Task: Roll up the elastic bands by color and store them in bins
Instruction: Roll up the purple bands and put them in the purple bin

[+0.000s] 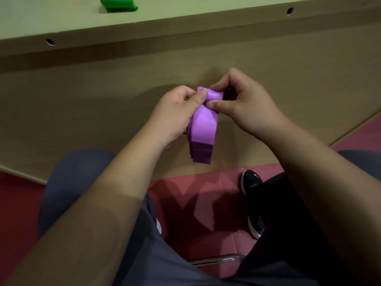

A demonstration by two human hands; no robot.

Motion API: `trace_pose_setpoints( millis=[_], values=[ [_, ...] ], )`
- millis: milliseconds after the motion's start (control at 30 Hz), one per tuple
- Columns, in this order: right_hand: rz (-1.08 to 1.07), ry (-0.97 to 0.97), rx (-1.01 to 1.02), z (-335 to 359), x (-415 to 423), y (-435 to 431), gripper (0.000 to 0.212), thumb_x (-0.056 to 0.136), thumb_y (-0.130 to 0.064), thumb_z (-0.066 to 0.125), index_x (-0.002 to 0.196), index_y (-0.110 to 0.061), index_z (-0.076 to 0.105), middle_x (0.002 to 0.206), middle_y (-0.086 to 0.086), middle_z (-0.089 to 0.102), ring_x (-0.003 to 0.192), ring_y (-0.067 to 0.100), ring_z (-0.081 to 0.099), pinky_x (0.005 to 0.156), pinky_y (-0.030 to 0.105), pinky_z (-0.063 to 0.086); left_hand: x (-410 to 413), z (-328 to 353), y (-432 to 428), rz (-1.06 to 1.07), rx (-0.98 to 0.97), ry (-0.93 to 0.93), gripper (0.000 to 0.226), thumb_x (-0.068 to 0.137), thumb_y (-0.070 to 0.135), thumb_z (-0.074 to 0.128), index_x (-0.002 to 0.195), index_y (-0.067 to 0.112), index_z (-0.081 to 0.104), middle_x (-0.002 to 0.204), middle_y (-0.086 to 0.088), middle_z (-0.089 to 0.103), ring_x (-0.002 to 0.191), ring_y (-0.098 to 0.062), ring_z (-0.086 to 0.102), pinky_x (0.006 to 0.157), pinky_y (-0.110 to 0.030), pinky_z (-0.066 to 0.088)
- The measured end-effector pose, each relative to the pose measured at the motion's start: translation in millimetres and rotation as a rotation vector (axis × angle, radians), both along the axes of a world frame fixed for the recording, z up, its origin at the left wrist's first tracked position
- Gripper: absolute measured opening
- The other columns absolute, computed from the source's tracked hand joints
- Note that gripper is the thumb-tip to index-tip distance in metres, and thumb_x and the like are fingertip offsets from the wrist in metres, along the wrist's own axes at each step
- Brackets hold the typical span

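Purple band (203, 124) pinched by both hands' curled fingers (218, 105).

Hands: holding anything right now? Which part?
Both hands grip the purple elastic band at its top end: left hand and right hand pinch it there, the rest hanging free below.

Only one view, worn on the head, wide-angle. Facing forward and steeply down over the lap (165, 256), close to left hand (175, 114) and right hand (245, 108) with purple band (204, 124) at centre; table (185, 11) at top edge, floor (185, 184) below
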State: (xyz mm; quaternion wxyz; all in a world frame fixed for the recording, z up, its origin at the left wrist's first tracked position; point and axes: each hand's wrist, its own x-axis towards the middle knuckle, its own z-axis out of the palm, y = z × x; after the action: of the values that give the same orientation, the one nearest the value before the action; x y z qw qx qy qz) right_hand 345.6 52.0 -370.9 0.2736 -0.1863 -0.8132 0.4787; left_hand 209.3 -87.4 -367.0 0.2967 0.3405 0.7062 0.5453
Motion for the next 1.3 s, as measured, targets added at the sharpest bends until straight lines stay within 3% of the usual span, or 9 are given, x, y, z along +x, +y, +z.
trace_pose_setpoints(
  millis=[167, 267, 400, 467, 533, 700, 933, 1067, 1300],
  values=[
    [0.058, 0.017, -0.086, 4.8, 2.0, -0.6, 0.026, 0.083, -0.025, 0.088, 0.097, -0.027, 0.066, 0.109, 0.017, 0.074, 0.097, 0.026, 0.07, 0.097, 0.058, 0.057, -2.7, 0.3, -1.0, -0.027, 0.005, -0.036, 0.022, 0.104, 0.04, 0.063, 0.102, 0.018, 0.065, 0.084, -0.008, 0.066, 0.066, -0.017, 0.057, 0.059, -0.031, 0.048],
    [0.107, 0.047, -0.193, 7.6, 3.0, -2.2, 0.016, 0.094, -0.019, 0.081, 0.103, -0.019, 0.067, 0.109, 0.019, 0.073, 0.093, 0.022, 0.07, 0.091, 0.049, 0.061, -3.5, 1.5, -2.0, -0.038, 0.019, -0.052, 0.018, 0.106, 0.038, 0.06, 0.106, 0.02, 0.065, 0.09, -0.011, 0.071, 0.071, -0.019, 0.063, 0.062, -0.033, 0.051],
    [0.133, 0.056, -0.282, 6.4, 1.7, -2.8, 0.018, 0.1, -0.012, 0.074, 0.116, -0.01, 0.068, 0.107, 0.029, 0.07, 0.092, 0.026, 0.067, 0.09, 0.044, 0.061, -2.0, 5.2, -4.8, -0.058, 0.051, -0.08, 0.016, 0.111, 0.028, 0.054, 0.116, 0.014, 0.061, 0.101, -0.025, 0.075, 0.073, -0.019, 0.066, 0.053, -0.022, 0.049],
    [0.13, 0.029, -0.308, 5.3, 0.8, -2.2, 0.023, 0.102, -0.011, 0.072, 0.124, -0.006, 0.069, 0.112, 0.022, 0.075, 0.096, 0.024, 0.072, 0.092, 0.042, 0.063, -1.5, 7.3, -5.4, -0.063, 0.076, -0.106, 0.014, 0.111, 0.024, 0.055, 0.12, 0.014, 0.059, 0.094, -0.015, 0.076, 0.07, -0.015, 0.067, 0.052, -0.021, 0.049],
    [0.129, 0.012, -0.283, 3.9, 0.1, -0.6, 0.027, 0.103, -0.012, 0.071, 0.129, -0.007, 0.07, 0.117, 0.017, 0.078, 0.104, 0.024, 0.076, 0.095, 0.043, 0.063, -2.3, 7.5, -4.6, -0.073, 0.082, -0.128, 0.011, 0.11, 0.021, 0.055, 0.121, 0.016, 0.056, 0.091, -0.009, 0.072, 0.072, -0.017, 0.065, 0.057, -0.025, 0.048],
    [0.069, 0.038, -0.144, 2.7, 1.1, 4.7, 0.03, 0.097, -0.01, 0.076, 0.127, -0.009, 0.071, 0.116, 0.011, 0.078, 0.108, 0.021, 0.075, 0.1, 0.042, 0.06, -0.1, 5.3, -3.8, -0.129, 0.142, -0.234, 0.013, 0.109, 0.018, 0.056, 0.122, 0.02, 0.053, 0.106, -0.018, 0.07, 0.097, -0.033, 0.066, 0.083, -0.047, 0.057],
    [0.006, 0.065, -0.023, 3.3, 1.3, 6.1, 0.033, 0.092, -0.013, 0.08, 0.124, -0.018, 0.073, 0.111, 0.001, 0.078, 0.102, 0.026, 0.075, 0.095, 0.048, 0.061, 2.1, 5.5, -2.8, -0.108, 0.19, -0.34, 0.029, 0.107, 0.012, 0.059, 0.136, 0.016, 0.057, 0.117, -0.019, 0.071, 0.107, -0.03, 0.071, 0.097, -0.05, 0.06],
    [0.021, 0.082, -0.06, 3.7, 1.5, 5.0, 0.034, 0.093, -0.006, 0.079, 0.124, -0.015, 0.071, 0.113, 0.013, 0.074, 0.096, 0.036, 0.076, 0.087, 0.05, 0.065, 0.4, 5.6, -2.6, -0.057, 0.15, -0.342, 0.032, 0.105, 0.012, 0.063, 0.137, 0.012, 0.06, 0.118, -0.014, 0.072, 0.11, -0.028, 0.072, 0.104, -0.048, 0.057],
    [0.031, 0.115, -0.099, 7.9, 1.9, 1.2, 0.035, 0.093, 0.001, 0.078, 0.122, -0.015, 0.068, 0.12, 0.021, 0.07, 0.088, 0.017, 0.075, 0.08, 0.031, 0.063, 1.3, 3.2, -2.4, -0.052, 0.126, -0.214, 0.03, 0.108, 0.02, 0.061, 0.136, 0.01, 0.065, 0.115, -0.004, 0.075, 0.107, -0.012, 0.071, 0.104, -0.037, 0.055]
  ],
)
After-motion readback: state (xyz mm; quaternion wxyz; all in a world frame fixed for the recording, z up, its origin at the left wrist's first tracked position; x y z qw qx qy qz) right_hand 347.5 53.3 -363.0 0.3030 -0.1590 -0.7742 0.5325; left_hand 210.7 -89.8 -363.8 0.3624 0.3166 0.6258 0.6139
